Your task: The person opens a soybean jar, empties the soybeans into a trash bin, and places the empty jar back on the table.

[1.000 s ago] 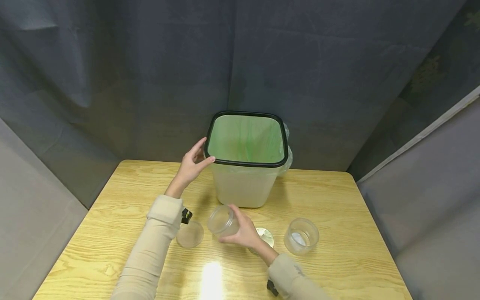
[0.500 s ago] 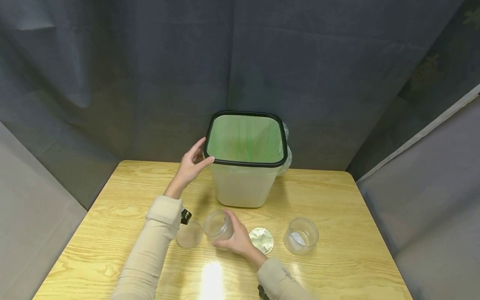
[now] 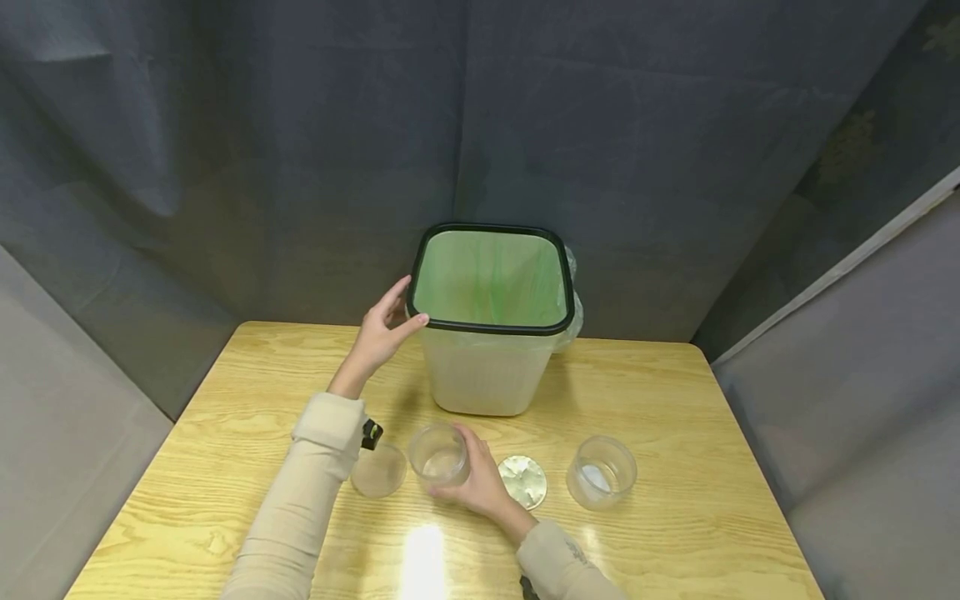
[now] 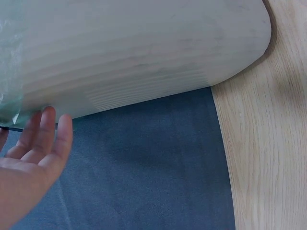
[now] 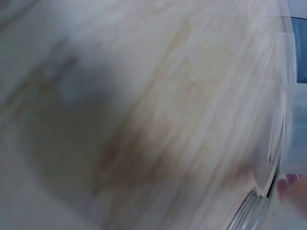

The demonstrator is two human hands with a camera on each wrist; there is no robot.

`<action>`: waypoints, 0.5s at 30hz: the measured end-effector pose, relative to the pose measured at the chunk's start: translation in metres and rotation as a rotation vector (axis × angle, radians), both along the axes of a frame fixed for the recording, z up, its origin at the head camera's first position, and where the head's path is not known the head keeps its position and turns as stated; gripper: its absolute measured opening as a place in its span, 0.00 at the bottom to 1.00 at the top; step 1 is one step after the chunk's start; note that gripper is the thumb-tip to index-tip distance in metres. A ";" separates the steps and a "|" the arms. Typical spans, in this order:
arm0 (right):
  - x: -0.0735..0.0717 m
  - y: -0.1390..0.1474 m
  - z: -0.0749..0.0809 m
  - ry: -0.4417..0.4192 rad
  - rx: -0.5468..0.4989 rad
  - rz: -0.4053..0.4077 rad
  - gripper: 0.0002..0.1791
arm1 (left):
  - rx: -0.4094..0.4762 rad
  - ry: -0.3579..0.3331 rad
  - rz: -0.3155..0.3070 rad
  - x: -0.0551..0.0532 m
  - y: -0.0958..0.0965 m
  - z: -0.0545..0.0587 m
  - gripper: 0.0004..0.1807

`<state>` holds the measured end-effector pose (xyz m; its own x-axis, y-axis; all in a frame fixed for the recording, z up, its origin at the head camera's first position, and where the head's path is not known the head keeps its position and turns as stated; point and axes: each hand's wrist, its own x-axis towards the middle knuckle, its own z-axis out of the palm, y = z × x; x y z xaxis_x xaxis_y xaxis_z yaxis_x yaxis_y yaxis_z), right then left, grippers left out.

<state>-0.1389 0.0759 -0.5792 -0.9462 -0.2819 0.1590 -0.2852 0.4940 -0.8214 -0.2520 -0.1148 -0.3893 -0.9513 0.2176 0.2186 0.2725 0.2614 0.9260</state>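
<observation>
My left hand [image 3: 382, 329] holds the near left corner of a trash bin [image 3: 487, 371], its thumb at the front of the black rim and its fingers along the left side. In the left wrist view the fingers [image 4: 45, 139] lie against the bin's upper edge. My right hand [image 3: 476, 475] grips a clear plastic jar [image 3: 431, 454] from its right side, upright with the open mouth facing up. Left of that jar lies a clear round lid [image 3: 378, 471]. The right wrist view shows mostly blurred tabletop, with a fingertip [image 5: 293, 195] at the right edge.
A gold-coloured round lid [image 3: 522, 482] lies right of my right hand. Farther right stands a second clear jar [image 3: 602, 472] with a white patch inside. A green liner [image 3: 487, 275] lines the bin. Dark curtains [image 3: 337, 167] hang behind the wooden table [image 3: 637, 383].
My right hand has moved slightly left and down with the jar, which has gone from tilted to upright. The gold-coloured lid has come into fuller view. My left hand has stayed on the bin.
</observation>
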 end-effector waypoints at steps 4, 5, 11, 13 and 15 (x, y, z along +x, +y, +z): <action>0.000 0.001 -0.004 -0.002 -0.010 0.000 0.58 | 0.004 -0.002 -0.010 0.011 0.004 0.015 0.38; 0.000 0.002 -0.005 -0.003 -0.015 -0.001 0.59 | 0.005 0.001 -0.010 0.013 0.004 0.018 0.37; -0.001 0.003 -0.008 -0.006 -0.034 0.002 0.60 | 0.004 -0.007 -0.009 0.005 0.003 0.009 0.38; -0.001 0.004 -0.006 -0.006 -0.038 0.004 0.61 | 0.002 -0.010 -0.007 0.000 0.001 0.002 0.38; -0.001 0.005 -0.003 -0.002 -0.043 0.013 0.63 | -0.008 0.000 -0.004 -0.003 0.000 -0.003 0.38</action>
